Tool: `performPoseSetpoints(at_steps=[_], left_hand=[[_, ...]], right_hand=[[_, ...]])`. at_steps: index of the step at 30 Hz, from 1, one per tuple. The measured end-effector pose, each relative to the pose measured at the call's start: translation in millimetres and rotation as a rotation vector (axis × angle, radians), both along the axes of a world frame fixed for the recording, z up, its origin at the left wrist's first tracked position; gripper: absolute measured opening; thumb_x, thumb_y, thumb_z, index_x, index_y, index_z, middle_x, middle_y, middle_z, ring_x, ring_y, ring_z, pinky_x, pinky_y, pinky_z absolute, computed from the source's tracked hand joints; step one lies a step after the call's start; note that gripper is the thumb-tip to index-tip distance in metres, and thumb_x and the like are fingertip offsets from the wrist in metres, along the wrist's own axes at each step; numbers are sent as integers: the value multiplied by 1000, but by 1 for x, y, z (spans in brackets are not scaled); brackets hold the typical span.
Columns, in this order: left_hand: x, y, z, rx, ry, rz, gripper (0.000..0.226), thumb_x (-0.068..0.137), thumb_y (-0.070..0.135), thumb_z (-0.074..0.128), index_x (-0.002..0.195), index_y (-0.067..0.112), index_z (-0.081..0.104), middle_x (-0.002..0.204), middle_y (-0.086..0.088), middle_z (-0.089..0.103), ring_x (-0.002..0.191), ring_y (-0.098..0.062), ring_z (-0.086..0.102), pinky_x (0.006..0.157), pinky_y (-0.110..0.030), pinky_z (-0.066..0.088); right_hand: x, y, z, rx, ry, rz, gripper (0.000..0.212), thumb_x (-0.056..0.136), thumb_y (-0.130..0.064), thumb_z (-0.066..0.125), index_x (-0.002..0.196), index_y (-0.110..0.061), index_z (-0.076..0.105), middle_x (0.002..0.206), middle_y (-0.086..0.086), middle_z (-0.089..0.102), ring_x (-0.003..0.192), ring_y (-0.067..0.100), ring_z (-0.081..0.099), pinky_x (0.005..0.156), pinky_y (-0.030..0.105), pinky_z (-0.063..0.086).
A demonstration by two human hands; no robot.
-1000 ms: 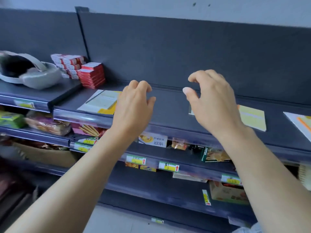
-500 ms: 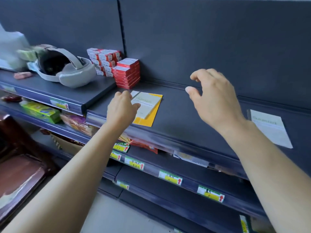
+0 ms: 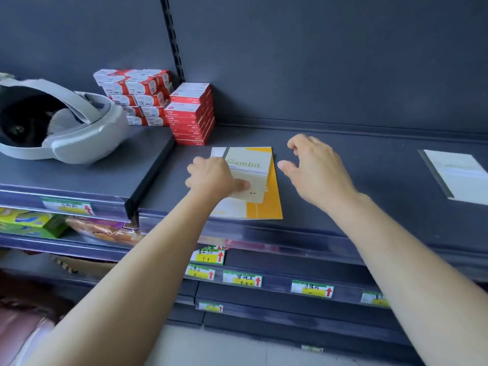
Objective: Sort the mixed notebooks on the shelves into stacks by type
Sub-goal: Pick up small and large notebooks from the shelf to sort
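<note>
On the dark shelf (image 3: 356, 165), near its front edge, lies a yellow notebook (image 3: 266, 204), and a smaller cream notebook (image 3: 250, 165) lies on it. The left hand (image 3: 211, 178) grips the cream notebook, thumb on top, fingers curled. The right hand (image 3: 317, 173) hovers just beside, fingers loosely spread.

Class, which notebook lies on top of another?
The small cream notebook marked Gambit: it lies on the yellow notebook; the white notebook lies alone.

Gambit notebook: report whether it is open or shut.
Shut: the Gambit notebook lies flat, printed cover up, on the yellow notebook, the left hand pinching its edge.
</note>
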State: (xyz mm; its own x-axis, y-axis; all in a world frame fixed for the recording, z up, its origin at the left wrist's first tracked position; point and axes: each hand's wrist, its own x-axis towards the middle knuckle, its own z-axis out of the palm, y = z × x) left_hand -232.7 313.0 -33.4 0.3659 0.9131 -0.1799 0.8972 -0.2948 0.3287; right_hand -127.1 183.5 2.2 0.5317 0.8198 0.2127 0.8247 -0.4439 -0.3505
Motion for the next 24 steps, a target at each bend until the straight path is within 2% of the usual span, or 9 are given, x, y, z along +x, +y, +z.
performPoseSetpoints(at_steps=[5,7,9,12,14,16,18,20,24], left_hand=[[-7,21,-2,-60,-18,-68,83,72,54,72,129,2,41,124,-17,46,117,-29,42,90,-39,43],[-10,25,-1,-59,-43,-103,74,75,47,72,125,0,45,120,-14,52,116,-29,46,87,-38,45],[-14,29,1,-74,-78,-108,55,77,40,73,111,2,52,107,-10,58,102,-26,52,77,-34,45],[-21,30,2,-66,-108,-95,35,80,31,71,92,8,47,83,-3,51,82,-23,49,68,-30,39],[-24,31,2,-51,-156,-74,32,81,25,71,94,7,49,87,-3,49,83,-23,49,68,-30,39],[-28,33,1,-47,-214,-33,39,80,20,72,107,0,51,100,-6,53,95,-26,56,72,-31,42],[-32,38,-2,-53,-273,23,48,80,17,71,116,-4,47,113,-13,56,103,-31,57,72,-32,44],[-35,41,-4,-65,-338,80,49,81,13,69,118,-4,41,116,-17,56,104,-32,57,70,-33,43],[-40,42,-5,-46,-393,104,43,85,8,63,118,-3,37,119,-18,54,106,-35,55,72,-35,44]], right_hand=[[-6,13,-10,-74,58,-62,40,92,-33,56,123,-11,44,121,8,55,106,25,55,80,34,46],[-9,18,-14,-100,84,-71,44,91,-34,57,125,-11,43,122,7,54,106,25,54,80,34,46],[-13,24,-19,-152,123,-76,49,90,-36,58,128,-10,41,122,8,53,106,25,54,77,32,43],[-18,34,-25,-232,194,-98,52,87,-40,62,123,-7,43,118,10,54,99,26,54,69,32,40],[-20,42,-26,-217,260,-126,47,85,-38,66,115,-7,46,109,9,57,91,24,55,61,30,39],[-22,51,-27,-200,332,-167,48,82,-35,69,114,-7,46,104,7,57,90,24,57,61,29,42],[-23,59,-30,-220,349,-224,58,80,-34,72,122,-5,44,111,9,57,96,27,58,68,33,45],[-21,64,-34,-233,354,-273,63,78,-31,73,126,-4,42,117,13,54,100,28,57,68,32,43],[-13,69,-39,-229,436,-223,28,81,-22,71,98,-7,56,101,9,57,91,24,57,69,31,44]])
